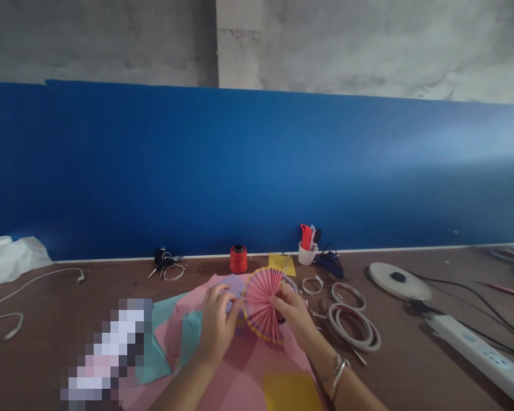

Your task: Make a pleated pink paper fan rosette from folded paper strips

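A round pleated paper fan [263, 305], pink with a yellow and purple scalloped rim, is held upright above the pink paper. My right hand [293, 308] grips it at its right side, with thumb and fingers closed on the pleats. At the fan's left rim is my left hand [218, 319], its fingers loosely bent and apart. Whether its fingertips touch the rim is hard to tell. Under both hands lie sheets of pink paper [235, 377], with teal paper [156, 359] on the left and purple paper [233, 282] behind the left hand.
A yellow sheet [291, 393] lies at the front. Behind stand a red thread spool [239, 260] and a white cup [307, 253] of tools. Tape rolls [354, 326], a white disc [398, 281] and a power strip [484, 354] are on the right; keys [167, 262] lie back left.
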### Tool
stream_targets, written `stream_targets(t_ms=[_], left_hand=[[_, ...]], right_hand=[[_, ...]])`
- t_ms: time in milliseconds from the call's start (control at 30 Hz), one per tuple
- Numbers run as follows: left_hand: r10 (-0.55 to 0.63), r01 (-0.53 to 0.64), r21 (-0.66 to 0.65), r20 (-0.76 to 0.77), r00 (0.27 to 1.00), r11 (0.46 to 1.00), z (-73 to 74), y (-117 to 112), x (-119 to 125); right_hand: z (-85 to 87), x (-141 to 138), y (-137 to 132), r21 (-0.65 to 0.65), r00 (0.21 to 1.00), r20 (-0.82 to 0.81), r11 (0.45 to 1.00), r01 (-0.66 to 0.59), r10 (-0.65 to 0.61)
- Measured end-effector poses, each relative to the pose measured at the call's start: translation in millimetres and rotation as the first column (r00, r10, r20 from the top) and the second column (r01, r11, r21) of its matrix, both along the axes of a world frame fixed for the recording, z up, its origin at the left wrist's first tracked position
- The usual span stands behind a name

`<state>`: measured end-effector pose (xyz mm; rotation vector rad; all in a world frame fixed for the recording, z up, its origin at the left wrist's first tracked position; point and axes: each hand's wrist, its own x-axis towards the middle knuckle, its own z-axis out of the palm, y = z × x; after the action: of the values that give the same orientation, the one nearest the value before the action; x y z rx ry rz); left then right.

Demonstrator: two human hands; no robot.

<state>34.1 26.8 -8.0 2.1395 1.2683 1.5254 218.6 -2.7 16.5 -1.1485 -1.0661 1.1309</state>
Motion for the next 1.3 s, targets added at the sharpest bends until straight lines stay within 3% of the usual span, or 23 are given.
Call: stream_targets(t_ms=[67, 167, 267, 333, 400, 567, 633, 833, 1000, 1300], left_hand=[[-0.009, 0.059, -0.203, 0.238, 0.971, 0.977, 0.5, 3, 2], [-0.119, 0.345, -0.435, 0.468, 0.876, 0.832, 3.3, 1, 9], [-0.203, 0.535, -0.509, 0.569, 0.797, 0.674, 6.0, -4, 16], [-0.165, 0.577, -0.530, 0.631, 0.758, 0.622, 7.9, -6, 18], [-0.086, 0.568, -0.539, 0.674, 0.734, 0.622, 10.7, -8, 17], [0.065, 0.386, -0.538, 0.640, 0.766, 0.749, 18.9, -5, 11], [0.081, 0.345, -0.534, 0.621, 0.780, 0.772, 18.7, -3, 9], [0.034, 0.424, -0.532, 0.651, 0.759, 0.733, 6.0, 6, 1], [-0.023, 0.518, -0.525, 0.687, 0.726, 0.675, 2.8, 10, -3], [0.015, 0.488, -0.496, 0.712, 0.702, 0.718, 0.5, 13, -6]], right_hand=[[-0.7, 1, 0, 0.049, 0.999, 0.014, 0.998, -0.034, 0.033], [-6.9, -1, 2, 0.064, 0.994, 0.071, 0.994, -0.091, 0.087], [-14.6, -7, 2, 0.104, 0.987, 0.092, 0.985, -0.139, 0.130], [-17.2, -10, 1, 0.123, 0.981, 0.114, 0.978, -0.170, 0.156], [-17.9, -10, 0, 0.088, 0.970, 0.160, 0.976, -0.197, 0.182], [-19.8, -8, 0, -0.042, 0.961, 0.156, 0.973, -0.227, 0.230], [-20.6, -6, 1, -0.053, 0.961, 0.127, 0.969, -0.240, 0.245], [-14.2, 7, 2, -0.144, 0.958, 0.012, 0.949, -0.282, 0.286], [-10.9, 16, 2, -0.159, 0.979, 0.081, 0.972, -0.173, 0.187], [-12.2, 15, 2, -0.173, 0.975, 0.017, 0.961, -0.217, 0.223]])
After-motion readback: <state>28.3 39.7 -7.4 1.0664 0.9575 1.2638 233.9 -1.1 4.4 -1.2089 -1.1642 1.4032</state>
